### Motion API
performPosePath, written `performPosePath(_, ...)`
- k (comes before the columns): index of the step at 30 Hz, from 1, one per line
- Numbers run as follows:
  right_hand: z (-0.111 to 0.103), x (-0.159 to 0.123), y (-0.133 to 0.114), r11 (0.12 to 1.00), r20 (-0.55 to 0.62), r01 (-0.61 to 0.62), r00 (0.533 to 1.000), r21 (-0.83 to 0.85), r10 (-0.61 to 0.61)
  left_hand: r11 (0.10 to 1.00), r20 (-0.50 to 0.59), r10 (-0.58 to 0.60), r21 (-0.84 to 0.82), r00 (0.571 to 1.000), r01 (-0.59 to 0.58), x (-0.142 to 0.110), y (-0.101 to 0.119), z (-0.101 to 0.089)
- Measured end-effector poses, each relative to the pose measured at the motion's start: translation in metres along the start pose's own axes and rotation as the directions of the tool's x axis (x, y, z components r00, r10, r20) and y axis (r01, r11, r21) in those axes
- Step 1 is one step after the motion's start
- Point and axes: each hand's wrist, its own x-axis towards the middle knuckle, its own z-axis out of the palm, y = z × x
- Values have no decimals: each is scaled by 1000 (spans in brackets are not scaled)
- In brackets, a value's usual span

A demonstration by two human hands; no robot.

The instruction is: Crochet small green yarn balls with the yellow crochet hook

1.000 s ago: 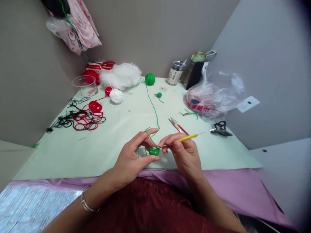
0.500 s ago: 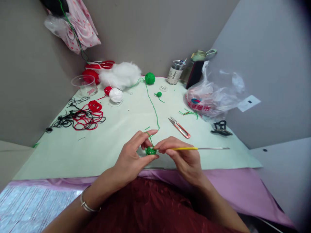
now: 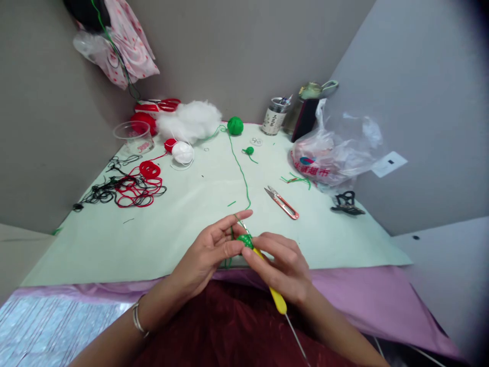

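Currently left hand (image 3: 208, 251) pinches green crochet piece (image 3: 244, 239), right hand (image 3: 286, 261) grips yellow-handled hook (image 3: 278, 300); piece near six o'clock edge of table (image 3: 183, 224). Risk: yarn (image 3: 242, 172) could slip off hook if left-hand tension drops.

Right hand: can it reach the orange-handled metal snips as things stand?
Likely yes: the snips lie beyond the right hand on the pale green table covering, nothing visible between, though that hand holds the yellow-handled metal crochet hook.
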Motion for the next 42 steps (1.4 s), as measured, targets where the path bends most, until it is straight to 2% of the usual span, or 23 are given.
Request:
performPosePath(3, 4, -1, 3, 987, -41, -69, 996, 142, 76, 971, 75, -147, -179, 986, 158, 2, -1, -1)
performPosePath(5, 7, 2, 4, 946, -88, -124, 984, 300, 156, 973, 72, -140, -173, 988, 151, 3, -1, -1)
performPosePath(8, 7, 8, 4, 848, -118, -177, 956, 500, 270, 996, 3, -54, -67, 999, 54, 6, 1, -3)
performPosePath(11, 2, 12, 3, 767, -66, -266, 926, 584, 371, 999, -53, 32, 46, 998, -30, 7, 2, -8)
performPosePath(14, -3, 13, 3, 683, 0, -346, 892, 643, 452, 992, -26, 63, 108, 998, -60, 6, 5, -12)
performPosePath(18, -6, 14, 7, 520, 85, -425, 828, 741, 555, 993, 31, 16, 118, 999, -20, 6, 10, -15)
performPosePath(23, -8, 23, 11, 282, 182, -458, 737, 843, 651, 999, 146, -39, 30, 988, 35, 8, 11, -17)
performPosePath(26, -6, 26, 9, 171, 245, -473, 693, 864, 678, 999, 137, -30, 29, 990, 26, 9, 9, -16)
performPosePath(28, -2, 25, 6, 202, 223, -464, 707, 863, 671, 997, 103, -1, 74, 995, -7, 9, 6, -14)
performPosePath(32, 6, 21, -1, 518, 81, -441, 813, 733, 577, 985, 68, 49, 163, 996, -60, 9, 2, -8)
performPosePath(34, 8, 20, -2, 605, 60, -428, 845, 671, 532, 975, 52, 79, 204, 996, -88, 8, 2, -6)
performPosePath(37, 9, 21, -1, 576, 80, -443, 834, 687, 546, 943, 21, 147, 297, 989, -147, 7, 4, -4)
performPosePath(42, 13, 21, 4, 378, 140, -473, 750, 796, 646, 805, 13, 309, 528, 951, -270, 6, 8, -2)
